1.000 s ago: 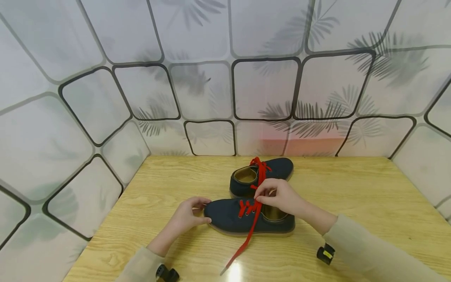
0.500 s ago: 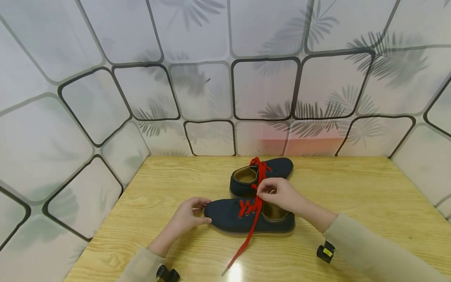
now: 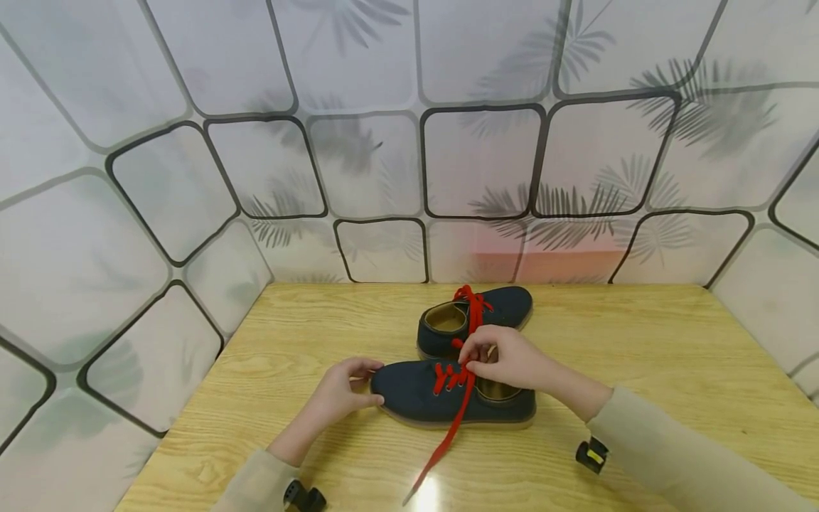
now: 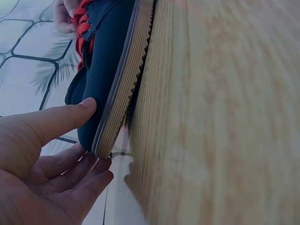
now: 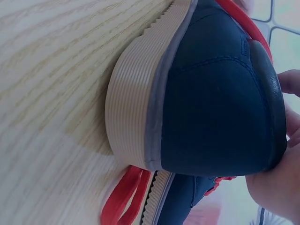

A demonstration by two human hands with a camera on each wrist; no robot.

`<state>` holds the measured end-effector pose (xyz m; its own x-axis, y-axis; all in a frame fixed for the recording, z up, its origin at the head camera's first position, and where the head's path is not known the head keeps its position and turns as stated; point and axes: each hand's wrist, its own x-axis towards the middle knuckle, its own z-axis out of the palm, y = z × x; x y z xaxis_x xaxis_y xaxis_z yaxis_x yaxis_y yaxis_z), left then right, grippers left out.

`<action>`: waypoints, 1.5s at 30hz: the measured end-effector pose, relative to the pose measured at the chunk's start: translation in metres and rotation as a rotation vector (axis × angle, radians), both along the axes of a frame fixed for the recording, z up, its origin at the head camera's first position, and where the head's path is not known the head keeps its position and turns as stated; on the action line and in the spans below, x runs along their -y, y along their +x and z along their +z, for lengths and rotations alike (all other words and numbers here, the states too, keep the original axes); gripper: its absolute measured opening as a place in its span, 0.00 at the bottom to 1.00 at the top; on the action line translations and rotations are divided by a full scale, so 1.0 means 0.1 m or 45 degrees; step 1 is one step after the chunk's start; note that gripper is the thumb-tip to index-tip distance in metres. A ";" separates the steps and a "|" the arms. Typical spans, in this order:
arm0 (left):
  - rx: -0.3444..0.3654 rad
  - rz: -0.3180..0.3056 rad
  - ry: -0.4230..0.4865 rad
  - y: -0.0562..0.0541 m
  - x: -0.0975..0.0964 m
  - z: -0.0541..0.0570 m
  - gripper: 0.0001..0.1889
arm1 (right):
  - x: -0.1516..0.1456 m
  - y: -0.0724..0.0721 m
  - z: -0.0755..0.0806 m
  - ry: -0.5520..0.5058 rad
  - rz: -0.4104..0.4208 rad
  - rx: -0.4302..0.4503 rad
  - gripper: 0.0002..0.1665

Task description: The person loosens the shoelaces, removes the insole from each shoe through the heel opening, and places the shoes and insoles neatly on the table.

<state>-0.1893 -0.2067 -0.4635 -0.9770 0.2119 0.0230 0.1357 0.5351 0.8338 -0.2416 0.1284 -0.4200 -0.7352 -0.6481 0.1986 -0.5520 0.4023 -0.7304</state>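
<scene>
A navy canvas shoe with a tan sole and red laces stands on the wooden table, toe to the left. My left hand holds its toe, thumb on the near side and fingers round the tip; the left wrist view shows the thumb on the upper. Over the shoe's opening, my right hand pinches the red shoelace near the top eyelets. One loose lace end trails over the near side toward the table's front. In the right wrist view the heel hides most of that hand.
Behind it stands a matching navy shoe, toe to the right, its red laces draped over its side. A red lace loop shows near the heel. A patterned curtain encloses the table at the back and sides.
My right hand rises slightly to the right, then comes back down and left with the lace. The loose lace end shifts slightly. My left hand stays on the toe.
</scene>
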 end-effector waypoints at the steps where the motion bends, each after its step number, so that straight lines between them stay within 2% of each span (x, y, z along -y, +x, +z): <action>1: 0.000 0.001 0.000 0.00 0.00 0.00 0.27 | 0.00 0.00 0.00 -0.003 -0.001 0.008 0.05; 5: 0.005 0.007 0.000 0.00 0.00 0.00 0.27 | 0.00 -0.02 -0.01 -0.056 -0.024 0.071 0.02; 11: 0.004 0.016 -0.005 0.00 0.00 -0.01 0.27 | -0.01 -0.03 -0.03 -0.131 -0.124 0.172 0.02; 18: -0.006 0.009 -0.003 0.00 0.01 -0.01 0.27 | -0.05 -0.07 -0.05 -0.294 -0.190 0.500 0.11; 21: -0.009 0.009 -0.003 0.00 0.01 -0.01 0.27 | -0.06 -0.08 -0.04 -0.306 -0.174 0.538 0.12; 24: -0.009 0.008 -0.004 0.00 0.01 -0.01 0.27 | -0.06 -0.08 -0.02 -0.266 -0.141 0.513 0.10; 27: -0.010 0.003 -0.001 0.00 0.01 -0.01 0.27 | -0.04 -0.08 0.00 -0.204 -0.102 0.440 0.07; 38: -0.010 0.002 -0.004 -0.01 0.01 -0.02 0.27 | 0.03 -0.01 0.08 0.111 -0.033 0.072 0.12; 41: -0.010 0.007 -0.004 -0.01 0.00 -0.02 0.26 | 0.02 -0.01 0.09 0.108 0.006 0.049 0.11; 45: -0.007 0.021 -0.009 -0.02 0.00 -0.03 0.26 | 0.00 -0.04 0.06 0.068 0.016 0.109 0.08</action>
<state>-0.1912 -0.2065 -0.4666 -0.9803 0.1959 0.0267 0.1311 0.5430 0.8294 -0.2457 0.1281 -0.4139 -0.7397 -0.6655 0.1000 -0.4937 0.4356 -0.7527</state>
